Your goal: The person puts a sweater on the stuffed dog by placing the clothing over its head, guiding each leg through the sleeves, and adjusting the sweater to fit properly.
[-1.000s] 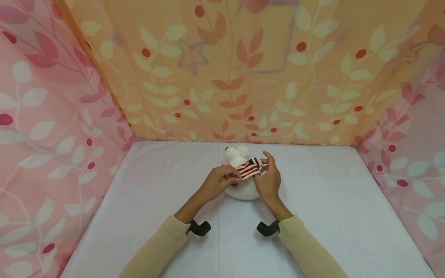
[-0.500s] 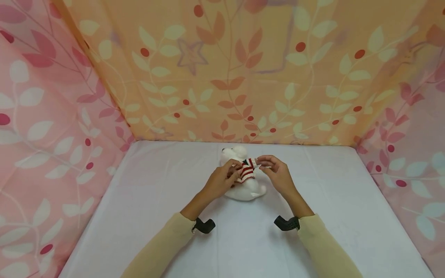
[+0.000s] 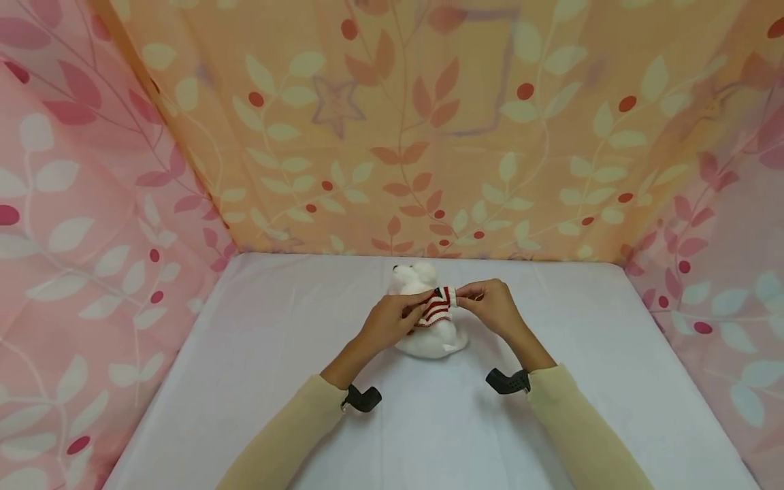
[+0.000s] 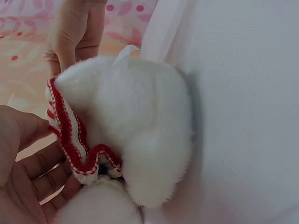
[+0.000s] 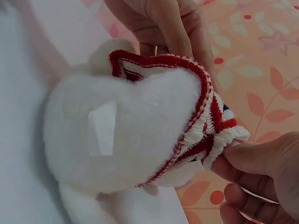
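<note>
A white plush animal sits on the table with a red-and-white striped knitted sweater round its upper body. My left hand lies at the toy's left side and holds the sweater, its thumb pressed on the knit and the other fingers around it in the left wrist view. On the other side, my right hand pinches the sleeve's white cuff between thumb and forefinger, drawing it away from the body. A white tag shows on the fur. Whether a paw is inside that sleeve cannot be seen.
The toy stands near the back of a white-covered table. Floral curtains hang behind the table and along both sides. A black camera mount is strapped to each wrist.
My right hand has let go of its place against the toy's side, moved right, and now pinches the cuff. The left hand has shifted slightly up along the sweater.
</note>
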Demonstrator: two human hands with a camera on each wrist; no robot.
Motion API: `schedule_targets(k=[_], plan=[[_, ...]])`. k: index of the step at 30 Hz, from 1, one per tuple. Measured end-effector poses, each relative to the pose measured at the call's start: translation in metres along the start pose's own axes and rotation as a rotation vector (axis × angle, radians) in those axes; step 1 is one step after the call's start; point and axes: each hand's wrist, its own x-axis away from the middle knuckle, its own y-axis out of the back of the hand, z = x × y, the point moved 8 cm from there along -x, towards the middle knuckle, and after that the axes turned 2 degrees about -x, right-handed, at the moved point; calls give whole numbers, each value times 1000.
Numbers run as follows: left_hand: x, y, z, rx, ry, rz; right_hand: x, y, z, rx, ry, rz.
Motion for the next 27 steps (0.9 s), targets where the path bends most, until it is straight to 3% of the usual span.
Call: schedule_targets(k=[5,15,27], plan=[[6,-5,2,15,25,27,1,-6,-4,-10,35,49],[7,-12,-1,6,23,77,8,-9,13,120,213,55],[-4,-7,-13,-123,-70,25,-5,-17,22,199,174,171]])
